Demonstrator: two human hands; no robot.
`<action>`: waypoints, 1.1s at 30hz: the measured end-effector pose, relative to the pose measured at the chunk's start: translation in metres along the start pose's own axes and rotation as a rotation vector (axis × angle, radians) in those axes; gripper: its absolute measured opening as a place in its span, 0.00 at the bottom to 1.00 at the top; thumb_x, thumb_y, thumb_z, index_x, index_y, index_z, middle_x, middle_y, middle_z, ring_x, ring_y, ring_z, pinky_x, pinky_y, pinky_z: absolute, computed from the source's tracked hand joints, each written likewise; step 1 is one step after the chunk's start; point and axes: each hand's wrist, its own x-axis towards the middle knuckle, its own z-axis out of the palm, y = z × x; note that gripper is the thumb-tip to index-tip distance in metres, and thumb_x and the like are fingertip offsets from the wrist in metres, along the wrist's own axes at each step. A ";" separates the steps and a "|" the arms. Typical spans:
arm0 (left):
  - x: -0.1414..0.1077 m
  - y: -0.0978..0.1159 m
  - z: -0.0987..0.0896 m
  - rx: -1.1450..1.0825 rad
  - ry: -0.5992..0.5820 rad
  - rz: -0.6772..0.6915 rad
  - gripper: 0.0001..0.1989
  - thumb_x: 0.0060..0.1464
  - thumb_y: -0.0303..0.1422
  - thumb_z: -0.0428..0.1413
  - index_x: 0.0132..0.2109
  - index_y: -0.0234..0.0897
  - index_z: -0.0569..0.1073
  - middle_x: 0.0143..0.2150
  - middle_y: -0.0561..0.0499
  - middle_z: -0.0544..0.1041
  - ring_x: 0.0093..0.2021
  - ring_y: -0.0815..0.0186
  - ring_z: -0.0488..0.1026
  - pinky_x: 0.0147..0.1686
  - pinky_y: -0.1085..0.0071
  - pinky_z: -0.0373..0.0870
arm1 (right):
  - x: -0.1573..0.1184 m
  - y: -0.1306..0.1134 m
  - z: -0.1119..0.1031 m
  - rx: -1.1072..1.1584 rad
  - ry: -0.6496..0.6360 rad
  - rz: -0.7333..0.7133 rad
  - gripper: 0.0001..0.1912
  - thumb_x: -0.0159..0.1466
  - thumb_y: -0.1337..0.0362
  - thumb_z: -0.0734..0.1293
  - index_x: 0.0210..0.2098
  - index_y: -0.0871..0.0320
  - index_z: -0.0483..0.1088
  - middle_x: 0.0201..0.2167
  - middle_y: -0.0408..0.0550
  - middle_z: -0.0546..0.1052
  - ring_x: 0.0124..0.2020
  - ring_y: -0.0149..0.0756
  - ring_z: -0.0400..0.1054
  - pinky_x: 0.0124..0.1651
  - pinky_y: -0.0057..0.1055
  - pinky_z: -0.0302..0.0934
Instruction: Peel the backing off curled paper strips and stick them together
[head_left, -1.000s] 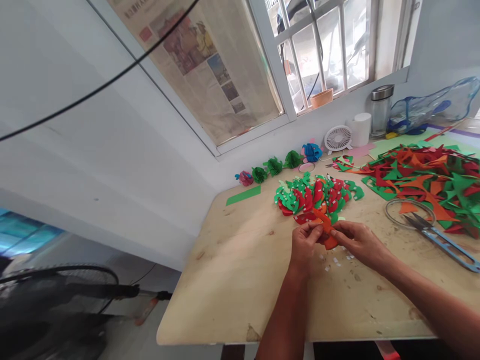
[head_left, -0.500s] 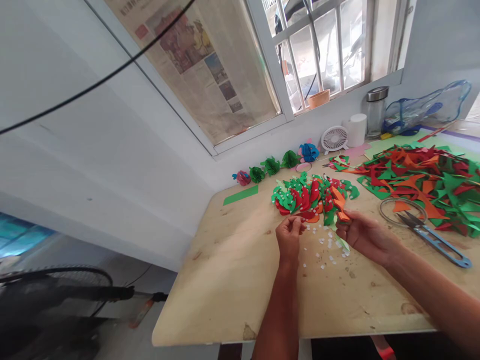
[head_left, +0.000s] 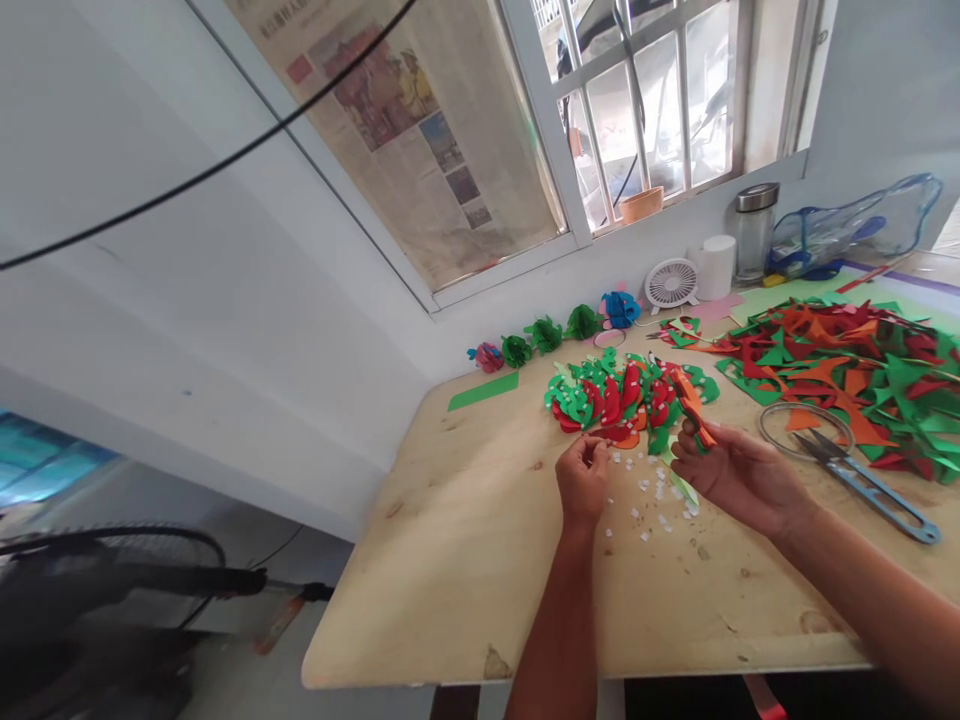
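Note:
My right hand [head_left: 742, 478] grips an orange paper cut-out [head_left: 691, 395], tilted up off the table, with darker edges showing by the fingers. My left hand [head_left: 583, 478] is closed in a pinch at the near side of the heap; whatever is between its fingertips is too small to make out. Just beyond those fingertips lies a red paper cut-out [head_left: 616, 433]. The heap of red and green cut-outs [head_left: 600, 390] has small white squares on many pieces. Loose white paper squares [head_left: 661, 490] are scattered on the table between my hands.
Blue thread snips [head_left: 874, 485] and a metal ring [head_left: 766, 425] lie right of my right hand. Behind them spreads a large pile of paper scraps [head_left: 847, 350]. Along the wall stand folded paper figures [head_left: 545, 335], a small white fan [head_left: 671, 284] and a glass jar [head_left: 755, 235].
My right hand has turned and opened slightly, tilting the orange cut-out so that its edge shows more. My left hand stays pinched in nearly the same place. The view has shifted a little.

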 end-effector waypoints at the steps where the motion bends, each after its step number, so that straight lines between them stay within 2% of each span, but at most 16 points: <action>1: 0.001 -0.002 -0.001 0.046 0.022 0.008 0.08 0.49 0.33 0.52 0.30 0.34 0.75 0.25 0.51 0.75 0.25 0.68 0.70 0.29 0.74 0.65 | 0.001 0.000 -0.001 -0.003 0.011 -0.001 0.02 0.52 0.63 0.67 0.27 0.54 0.70 0.24 0.40 0.74 0.26 0.30 0.67 0.35 0.30 0.65; 6: 0.009 -0.011 -0.007 0.275 0.116 -0.012 0.09 0.48 0.28 0.51 0.34 0.38 0.76 0.31 0.49 0.78 0.33 0.64 0.72 0.37 0.69 0.65 | 0.008 0.006 -0.008 -0.142 0.058 0.001 0.04 0.53 0.64 0.69 0.24 0.55 0.69 0.21 0.41 0.74 0.21 0.29 0.65 0.26 0.26 0.64; 11: 0.009 -0.014 -0.009 0.435 0.083 -0.006 0.13 0.46 0.26 0.52 0.40 0.40 0.76 0.34 0.47 0.77 0.39 0.60 0.72 0.41 0.67 0.64 | 0.013 0.012 -0.014 -0.238 0.101 -0.009 0.03 0.54 0.64 0.70 0.27 0.56 0.71 0.22 0.42 0.75 0.20 0.27 0.64 0.24 0.24 0.64; 14: 0.008 -0.014 -0.007 0.498 0.064 0.022 0.18 0.45 0.24 0.52 0.44 0.40 0.74 0.35 0.47 0.77 0.41 0.58 0.71 0.43 0.66 0.62 | 0.014 0.012 -0.016 -0.268 0.138 -0.066 0.03 0.53 0.64 0.70 0.26 0.56 0.72 0.22 0.42 0.75 0.19 0.27 0.64 0.22 0.24 0.64; 18: 0.010 -0.018 -0.004 0.563 0.064 0.054 0.23 0.45 0.24 0.52 0.50 0.40 0.71 0.38 0.45 0.76 0.45 0.56 0.69 0.44 0.66 0.61 | 0.014 0.008 -0.016 -0.253 0.217 -0.178 0.05 0.52 0.63 0.71 0.24 0.55 0.71 0.21 0.42 0.73 0.19 0.28 0.63 0.19 0.23 0.63; 23: 0.013 -0.020 -0.001 0.628 0.079 0.041 0.27 0.47 0.25 0.52 0.56 0.38 0.66 0.40 0.43 0.76 0.45 0.55 0.68 0.44 0.65 0.60 | 0.015 0.006 -0.016 -0.161 0.252 -0.253 0.07 0.50 0.63 0.72 0.21 0.56 0.71 0.19 0.40 0.70 0.19 0.25 0.62 0.20 0.21 0.62; 25: 0.013 -0.019 -0.001 0.633 0.068 0.048 0.25 0.47 0.25 0.52 0.54 0.38 0.68 0.40 0.43 0.76 0.45 0.55 0.68 0.43 0.64 0.60 | 0.015 0.007 -0.016 -0.142 0.255 -0.250 0.06 0.50 0.64 0.72 0.22 0.57 0.71 0.20 0.40 0.70 0.19 0.25 0.62 0.19 0.20 0.62; 29: 0.012 -0.017 -0.001 0.623 0.046 0.076 0.15 0.48 0.24 0.52 0.43 0.39 0.74 0.39 0.44 0.76 0.44 0.56 0.69 0.42 0.65 0.61 | 0.014 0.008 -0.015 -0.122 0.256 -0.255 0.06 0.50 0.64 0.73 0.22 0.57 0.72 0.20 0.41 0.70 0.20 0.25 0.62 0.19 0.20 0.62; 33: 0.012 -0.018 -0.002 0.607 0.031 0.075 0.09 0.47 0.24 0.53 0.35 0.39 0.75 0.36 0.45 0.76 0.42 0.57 0.69 0.41 0.65 0.62 | 0.013 0.007 -0.014 -0.126 0.245 -0.236 0.06 0.51 0.64 0.73 0.22 0.57 0.72 0.19 0.40 0.69 0.20 0.25 0.62 0.20 0.20 0.62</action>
